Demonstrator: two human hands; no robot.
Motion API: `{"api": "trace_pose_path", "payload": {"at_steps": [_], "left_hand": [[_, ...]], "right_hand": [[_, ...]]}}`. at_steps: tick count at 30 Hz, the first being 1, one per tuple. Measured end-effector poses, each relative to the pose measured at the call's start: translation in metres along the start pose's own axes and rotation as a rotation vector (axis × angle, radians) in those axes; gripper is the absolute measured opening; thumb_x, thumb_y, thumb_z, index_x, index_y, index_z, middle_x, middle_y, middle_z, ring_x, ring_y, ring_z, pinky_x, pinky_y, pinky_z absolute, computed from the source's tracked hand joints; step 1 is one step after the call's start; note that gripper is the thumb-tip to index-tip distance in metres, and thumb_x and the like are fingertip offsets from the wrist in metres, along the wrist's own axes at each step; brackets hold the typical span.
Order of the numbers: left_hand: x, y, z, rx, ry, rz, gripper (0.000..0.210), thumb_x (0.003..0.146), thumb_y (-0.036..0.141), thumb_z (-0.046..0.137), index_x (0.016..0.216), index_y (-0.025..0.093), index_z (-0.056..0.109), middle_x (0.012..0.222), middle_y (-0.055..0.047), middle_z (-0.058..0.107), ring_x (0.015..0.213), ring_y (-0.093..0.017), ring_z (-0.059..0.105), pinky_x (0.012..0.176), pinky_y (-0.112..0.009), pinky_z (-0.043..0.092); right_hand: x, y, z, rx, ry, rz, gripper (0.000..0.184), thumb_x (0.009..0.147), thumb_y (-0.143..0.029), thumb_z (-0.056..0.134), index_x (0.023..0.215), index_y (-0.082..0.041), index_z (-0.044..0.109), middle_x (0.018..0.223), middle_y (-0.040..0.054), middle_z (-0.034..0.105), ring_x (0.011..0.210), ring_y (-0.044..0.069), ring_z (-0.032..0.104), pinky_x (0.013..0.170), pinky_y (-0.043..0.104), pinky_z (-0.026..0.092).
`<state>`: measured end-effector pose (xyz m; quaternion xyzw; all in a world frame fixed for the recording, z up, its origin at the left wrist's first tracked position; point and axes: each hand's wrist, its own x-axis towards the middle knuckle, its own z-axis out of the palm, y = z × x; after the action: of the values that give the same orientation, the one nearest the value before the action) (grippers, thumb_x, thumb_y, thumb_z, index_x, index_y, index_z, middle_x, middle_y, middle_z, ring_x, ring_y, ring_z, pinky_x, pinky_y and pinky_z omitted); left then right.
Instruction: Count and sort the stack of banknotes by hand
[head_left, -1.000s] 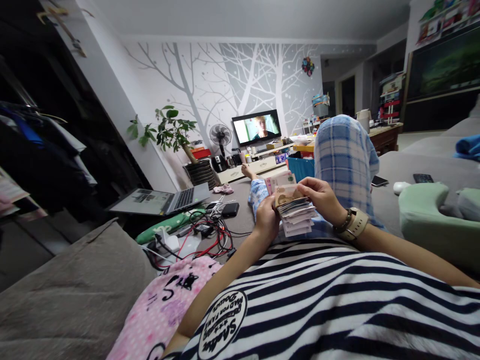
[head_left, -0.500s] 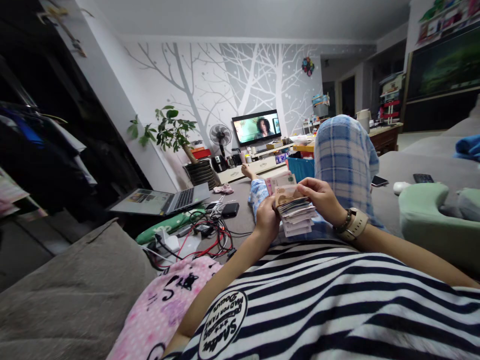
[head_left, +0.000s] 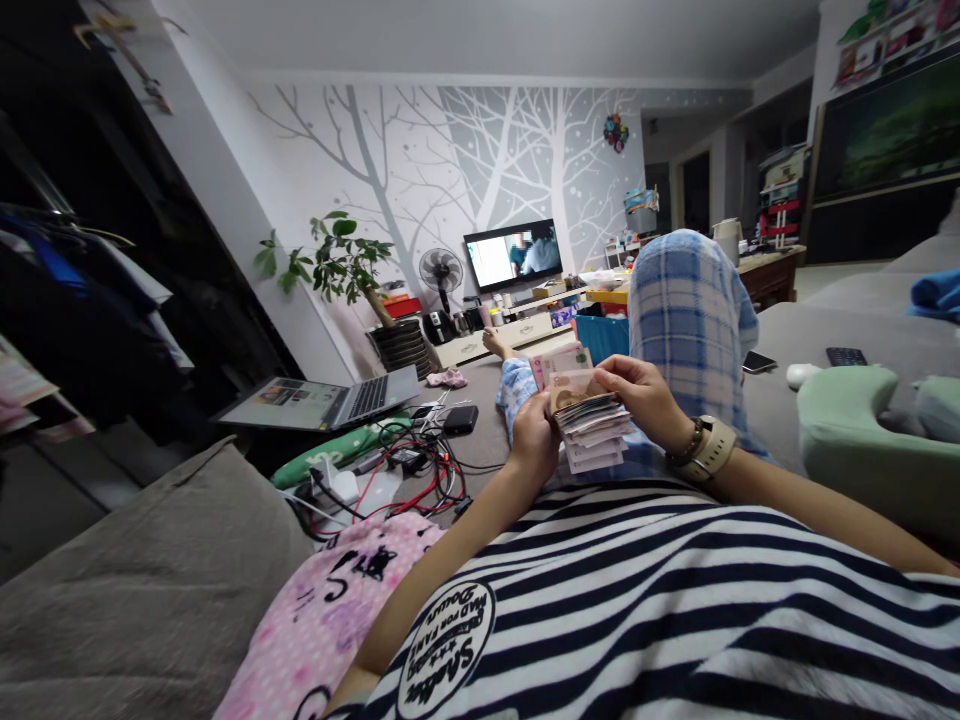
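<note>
A thick wad of banknotes (head_left: 594, 432) is held over my lap, its near ends fanned out in layers. My left hand (head_left: 535, 432) grips the wad's left side, fingers mostly hidden beneath it. With thumb and fingers closed, my right hand (head_left: 637, 392) pinches the upper right edge of a brownish banknote (head_left: 574, 388) on top. Behind it a pinkish banknote (head_left: 561, 364) sticks up past the wad. A pale watch (head_left: 714, 448) and a dark bracelet are on my right wrist.
Left of my legs lie an open laptop (head_left: 322, 400), tangled cables (head_left: 431, 470) and a black box (head_left: 460, 420). My raised knee (head_left: 686, 300) stands just beyond my right hand. At right are a green cushion (head_left: 847, 410), a phone (head_left: 759, 362) and a remote (head_left: 847, 356).
My hands and the banknotes stay almost still. Only the picture on the television has changed.
</note>
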<state>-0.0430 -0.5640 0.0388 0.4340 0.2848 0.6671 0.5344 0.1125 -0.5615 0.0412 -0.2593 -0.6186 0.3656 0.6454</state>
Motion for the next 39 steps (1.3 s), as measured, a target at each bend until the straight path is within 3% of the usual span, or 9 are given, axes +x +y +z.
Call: {"api": "trace_pose_path", "payload": {"at_steps": [6,13,17,21,28,36,39], "left_hand": [[0.003,-0.004,-0.003,0.01,-0.019,0.003,0.013,0.076,0.019,0.065,0.063,0.018,0.064,0.062,0.001,0.061,0.067,-0.017,0.059,0.071,-0.03,0.049],[0.003,-0.004,-0.002,-0.025,-0.051,-0.022,0.009,0.075,0.027,0.071,0.072,0.019,0.068,0.068,-0.003,0.068,0.088,-0.025,0.069,0.081,-0.035,0.053],[0.009,-0.008,-0.002,-0.125,-0.055,-0.085,0.017,0.071,0.032,0.075,0.077,0.018,0.068,0.078,-0.006,0.073,0.095,-0.028,0.072,0.084,-0.038,0.055],[0.013,-0.011,-0.004,-0.153,-0.05,-0.087,0.023,0.066,0.032,0.078,0.081,0.017,0.068,0.08,-0.007,0.075,0.097,-0.03,0.073,0.084,-0.039,0.056],[0.01,-0.008,-0.004,-0.131,-0.065,-0.074,0.019,0.068,0.031,0.077,0.077,0.017,0.068,0.081,-0.007,0.075,0.098,-0.03,0.073,0.083,-0.039,0.056],[0.008,-0.008,-0.004,-0.124,-0.116,-0.061,0.018,0.066,0.029,0.079,0.075,0.019,0.067,0.088,-0.007,0.077,0.103,-0.031,0.071,0.085,-0.04,0.056],[0.008,-0.008,-0.004,-0.126,-0.14,-0.064,0.023,0.065,0.028,0.08,0.083,0.018,0.07,0.09,-0.008,0.077,0.106,-0.032,0.07,0.088,-0.041,0.055]], "right_hand": [[0.0,0.001,0.0,-0.013,-0.01,-0.005,0.044,0.074,-0.062,0.074,0.072,-0.02,0.063,0.061,-0.0022,0.054,0.056,0.012,0.043,0.054,0.028,0.033],[0.0,0.002,-0.001,-0.034,0.032,-0.021,0.056,0.076,-0.074,0.068,0.062,-0.021,0.059,0.054,-0.0026,0.047,0.052,0.012,0.04,0.051,0.028,0.032],[0.0,0.001,-0.002,-0.022,0.014,-0.005,0.059,0.075,-0.079,0.065,0.069,-0.02,0.068,0.057,0.0012,0.058,0.051,0.013,0.043,0.051,0.029,0.035],[-0.002,-0.003,0.0,-0.015,-0.02,-0.01,0.054,0.074,-0.074,0.071,0.067,-0.02,0.067,0.06,0.002,0.063,0.053,0.013,0.047,0.052,0.029,0.036],[0.0,-0.002,0.002,-0.005,0.004,0.015,0.051,0.058,-0.062,0.088,0.065,-0.02,0.06,0.061,-0.0013,0.059,0.056,0.012,0.048,0.055,0.029,0.037],[0.005,0.008,-0.001,-0.044,0.081,0.021,0.057,0.052,-0.058,0.093,0.07,-0.02,0.054,0.06,-0.0053,0.054,0.056,0.011,0.045,0.054,0.027,0.034],[0.006,0.012,-0.004,-0.063,0.087,0.039,0.058,0.055,-0.059,0.091,0.077,-0.021,0.054,0.06,-0.0063,0.053,0.054,0.011,0.045,0.052,0.026,0.032]]}}
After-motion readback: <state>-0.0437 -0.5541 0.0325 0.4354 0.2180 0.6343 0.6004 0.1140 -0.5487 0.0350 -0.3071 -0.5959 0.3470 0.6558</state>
